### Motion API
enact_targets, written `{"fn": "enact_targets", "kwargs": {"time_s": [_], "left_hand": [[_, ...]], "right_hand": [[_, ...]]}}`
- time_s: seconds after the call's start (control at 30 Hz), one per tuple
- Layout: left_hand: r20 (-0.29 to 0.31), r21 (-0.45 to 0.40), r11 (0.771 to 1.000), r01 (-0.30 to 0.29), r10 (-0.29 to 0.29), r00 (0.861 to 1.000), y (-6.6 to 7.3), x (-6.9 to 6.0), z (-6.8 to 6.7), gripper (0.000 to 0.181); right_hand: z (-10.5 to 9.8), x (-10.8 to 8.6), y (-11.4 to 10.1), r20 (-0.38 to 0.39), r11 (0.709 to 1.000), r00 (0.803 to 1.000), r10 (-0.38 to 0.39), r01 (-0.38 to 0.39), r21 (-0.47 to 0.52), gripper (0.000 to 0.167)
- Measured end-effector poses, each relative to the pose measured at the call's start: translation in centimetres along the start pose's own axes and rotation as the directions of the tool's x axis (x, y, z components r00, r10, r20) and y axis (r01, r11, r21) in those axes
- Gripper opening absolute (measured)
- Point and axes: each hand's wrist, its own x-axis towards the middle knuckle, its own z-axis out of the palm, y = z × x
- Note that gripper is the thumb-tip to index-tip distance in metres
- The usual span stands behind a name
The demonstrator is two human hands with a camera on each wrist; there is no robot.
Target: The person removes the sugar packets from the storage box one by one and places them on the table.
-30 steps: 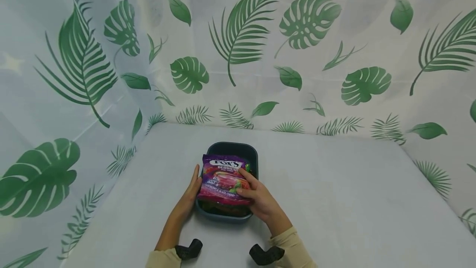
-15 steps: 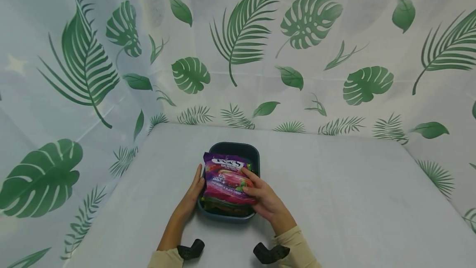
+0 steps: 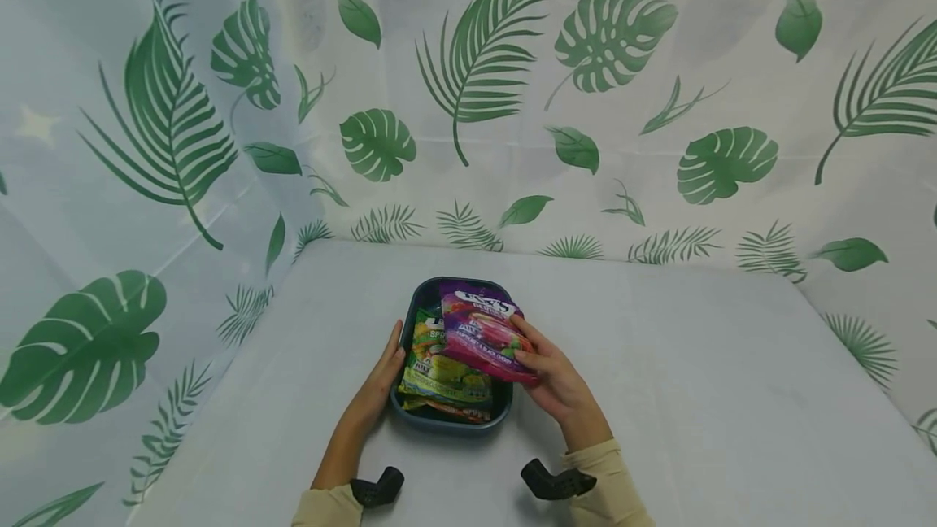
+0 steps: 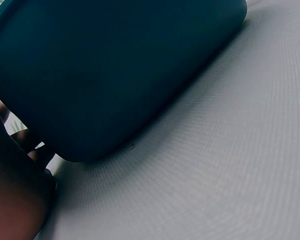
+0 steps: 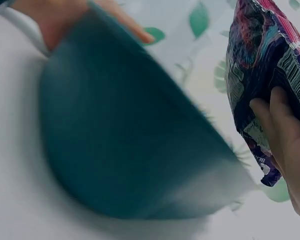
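A purple and pink candy bag (image 3: 483,332) is gripped at its right edge by my right hand (image 3: 560,385), thumb on the front and fingers behind, as the right wrist view shows. It is held over the right part of a dark teal tub (image 3: 446,429), above the rim. Inside the tub lies a green and yellow candy bag (image 3: 442,376), partly covered by the purple one, with an orange-edged packet (image 3: 454,413) peeking out below. My left hand (image 3: 381,372) rests along the tub's left wall with its fingers fairly straight.
The tub stands on a white cloth-covered table (image 3: 695,397). Behind the table and to its left hangs a white curtain (image 3: 505,185) printed with green leaves. A black wrist mount (image 3: 556,481) sits on each forearm.
The purple candy bag has been lifted and moved to the right by my right hand, uncovering the green bag in the tub. My left hand stays against the tub's left side.
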Motion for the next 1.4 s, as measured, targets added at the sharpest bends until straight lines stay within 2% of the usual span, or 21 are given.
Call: {"fn": "enact_targets", "kwargs": {"time_s": [0.17,0.37,0.47,0.53,0.67,0.77,0.87,1.07,1.4], "left_hand": [[0.009,-0.001,1.000,-0.002,0.002,1.000,0.4,-0.2,0.0,0.055],[0.023,-0.010,1.000,0.018,-0.018,1.000,2.6,-1.1,-0.1,0.055],[0.020,-0.006,1.000,0.023,-0.023,1.000,3.0,-1.4,-0.1,0.055],[0.014,-0.017,1.000,0.020,-0.019,1.000,2.9,-1.3,-0.1,0.055],[0.007,-0.020,1.000,0.017,-0.016,1.000,1.5,-0.8,-0.2,0.054],[-0.004,-0.007,1.000,0.012,-0.012,1.000,0.5,-0.4,-0.2,0.054],[-0.015,-0.010,1.000,0.010,-0.010,1.000,0.0,-0.3,-0.2,0.055],[-0.012,-0.009,1.000,0.010,-0.010,1.000,0.1,-0.3,-0.1,0.056],[0.002,-0.006,1.000,-0.003,0.003,1.000,0.1,-0.3,0.1,0.055]], "right_hand": [[-0.9,-0.9,-1.6,-0.056,0.999,0.997,-0.044,0.045,0.011,0.062],[-1.9,-1.8,-3.4,-0.092,0.995,0.992,-0.088,0.092,0.042,0.060],[-2.4,-2.2,-4.0,-0.093,0.991,0.989,-0.114,0.120,0.051,0.061],[-2.7,-2.5,-4.4,-0.099,0.990,0.987,-0.129,0.134,0.047,0.061],[-3.4,-3.2,-5.0,-0.124,0.988,0.981,-0.151,0.153,0.004,0.062],[-4.0,-3.7,-5.4,-0.142,0.987,0.977,-0.159,0.154,-0.045,0.062],[-4.7,-4.2,-5.6,-0.151,0.985,0.976,-0.159,0.146,-0.094,0.062],[-5.7,-4.8,-5.9,-0.197,0.979,0.969,-0.150,0.118,-0.166,0.063],[-6.7,-5.2,-5.8,-0.295,0.977,0.948,-0.118,0.056,-0.208,0.065]]}}
